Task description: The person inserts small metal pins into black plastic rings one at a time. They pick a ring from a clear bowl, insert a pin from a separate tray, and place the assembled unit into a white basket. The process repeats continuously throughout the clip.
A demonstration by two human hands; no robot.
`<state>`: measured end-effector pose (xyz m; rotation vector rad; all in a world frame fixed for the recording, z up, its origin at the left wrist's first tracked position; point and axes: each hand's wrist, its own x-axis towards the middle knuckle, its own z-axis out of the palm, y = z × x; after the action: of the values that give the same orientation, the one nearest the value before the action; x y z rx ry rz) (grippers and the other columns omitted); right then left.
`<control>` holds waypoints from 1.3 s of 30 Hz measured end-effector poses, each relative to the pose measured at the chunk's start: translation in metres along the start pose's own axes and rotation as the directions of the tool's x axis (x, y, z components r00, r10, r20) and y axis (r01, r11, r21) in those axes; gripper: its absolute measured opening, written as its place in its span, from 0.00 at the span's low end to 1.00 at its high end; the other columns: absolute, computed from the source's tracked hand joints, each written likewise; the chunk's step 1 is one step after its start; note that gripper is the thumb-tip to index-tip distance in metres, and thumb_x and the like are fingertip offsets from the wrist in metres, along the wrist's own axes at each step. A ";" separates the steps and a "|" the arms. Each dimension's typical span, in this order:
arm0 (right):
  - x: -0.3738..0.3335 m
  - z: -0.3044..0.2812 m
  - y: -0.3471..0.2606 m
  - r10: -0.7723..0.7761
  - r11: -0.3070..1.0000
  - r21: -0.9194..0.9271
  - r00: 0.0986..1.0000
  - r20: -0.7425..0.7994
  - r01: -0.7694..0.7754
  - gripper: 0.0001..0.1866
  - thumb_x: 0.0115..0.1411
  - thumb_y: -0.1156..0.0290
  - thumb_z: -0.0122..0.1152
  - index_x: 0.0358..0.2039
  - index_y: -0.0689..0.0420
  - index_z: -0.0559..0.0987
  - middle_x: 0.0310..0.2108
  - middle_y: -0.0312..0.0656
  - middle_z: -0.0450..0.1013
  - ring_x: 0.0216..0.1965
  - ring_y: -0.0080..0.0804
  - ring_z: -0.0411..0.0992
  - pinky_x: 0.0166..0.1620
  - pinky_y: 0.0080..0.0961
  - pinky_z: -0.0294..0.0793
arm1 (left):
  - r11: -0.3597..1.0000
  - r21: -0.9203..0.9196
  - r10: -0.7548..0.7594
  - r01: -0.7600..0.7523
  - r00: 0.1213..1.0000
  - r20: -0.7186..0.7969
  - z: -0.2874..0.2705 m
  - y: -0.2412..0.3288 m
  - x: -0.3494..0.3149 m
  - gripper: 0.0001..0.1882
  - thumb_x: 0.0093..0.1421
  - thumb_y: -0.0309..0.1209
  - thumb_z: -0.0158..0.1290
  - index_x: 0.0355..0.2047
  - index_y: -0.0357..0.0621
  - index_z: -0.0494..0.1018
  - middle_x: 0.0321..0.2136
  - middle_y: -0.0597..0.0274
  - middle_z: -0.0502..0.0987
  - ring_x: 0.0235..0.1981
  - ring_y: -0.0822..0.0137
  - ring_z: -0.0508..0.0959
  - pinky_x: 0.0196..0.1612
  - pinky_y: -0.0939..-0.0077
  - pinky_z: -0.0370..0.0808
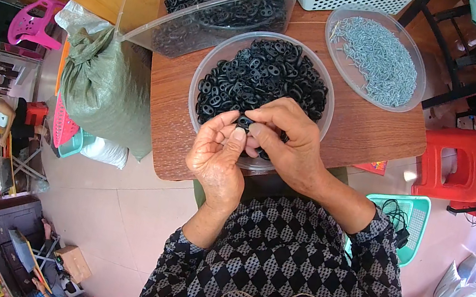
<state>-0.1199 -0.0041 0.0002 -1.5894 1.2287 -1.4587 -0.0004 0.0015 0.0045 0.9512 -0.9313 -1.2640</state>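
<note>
One small black two-holed piece (244, 123) is between the fingertips of both hands, above the near part of the round bowl (195, 81). The left hand (220, 161) pinches it; the right hand (294, 144) has thumb and forefinger closed at its right side, but I cannot tell if they also grasp something else. Many loose black pieces (254, 72) lie in the bowl, more in the clear box (142, 6) far left, and grey screws (382, 59) far right, so much work seems left; which pieces are finished, I cannot tell
</note>
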 end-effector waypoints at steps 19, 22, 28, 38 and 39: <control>0.001 0.001 0.008 -0.395 0.860 -0.364 0.918 -0.029 0.358 0.15 0.40 0.79 0.62 0.32 0.63 0.74 0.28 0.42 0.66 0.28 0.37 0.63 0.29 0.30 0.65 | 0.998 0.011 -0.064 0.065 0.996 -0.055 0.003 -0.002 0.005 0.12 0.56 0.20 0.51 0.42 0.28 0.71 0.30 0.62 0.74 0.26 0.79 0.70 0.30 0.87 0.69; 0.000 0.000 0.008 -0.385 0.871 -0.340 0.923 -0.019 0.356 0.14 0.40 0.79 0.62 0.31 0.64 0.74 0.27 0.42 0.66 0.28 0.38 0.63 0.29 0.30 0.65 | 0.997 0.051 -0.062 0.065 0.997 -0.047 0.000 -0.001 0.004 0.12 0.57 0.20 0.51 0.41 0.28 0.72 0.32 0.60 0.75 0.27 0.78 0.71 0.31 0.87 0.70; 0.000 0.001 0.010 -0.392 0.871 -0.328 0.920 -0.014 0.366 0.14 0.39 0.79 0.62 0.30 0.64 0.73 0.27 0.42 0.66 0.28 0.38 0.63 0.29 0.30 0.65 | 0.996 0.067 -0.058 0.060 0.998 -0.032 -0.001 -0.002 0.002 0.12 0.57 0.19 0.50 0.42 0.28 0.71 0.33 0.58 0.75 0.29 0.77 0.72 0.32 0.85 0.71; 0.002 -0.002 0.012 -0.433 0.858 -0.297 0.901 0.017 0.418 0.15 0.37 0.79 0.63 0.30 0.63 0.72 0.27 0.43 0.65 0.27 0.38 0.62 0.28 0.30 0.64 | 0.998 0.064 -0.029 0.029 1.000 -0.008 0.000 -0.003 0.002 0.10 0.57 0.19 0.50 0.40 0.27 0.72 0.34 0.56 0.76 0.29 0.77 0.72 0.32 0.86 0.71; 0.002 -0.002 0.012 -0.439 0.856 -0.294 0.898 0.021 0.425 0.15 0.38 0.79 0.62 0.30 0.63 0.72 0.27 0.43 0.65 0.28 0.38 0.62 0.28 0.30 0.64 | 0.998 0.056 -0.021 0.022 1.000 -0.005 -0.001 -0.005 0.002 0.10 0.57 0.19 0.50 0.39 0.28 0.72 0.34 0.56 0.76 0.29 0.77 0.72 0.32 0.86 0.71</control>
<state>-0.1246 -0.0098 -0.0100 -2.1538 1.2049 -1.6476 -0.0008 -0.0006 -0.0001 1.0098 -0.9598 -1.2590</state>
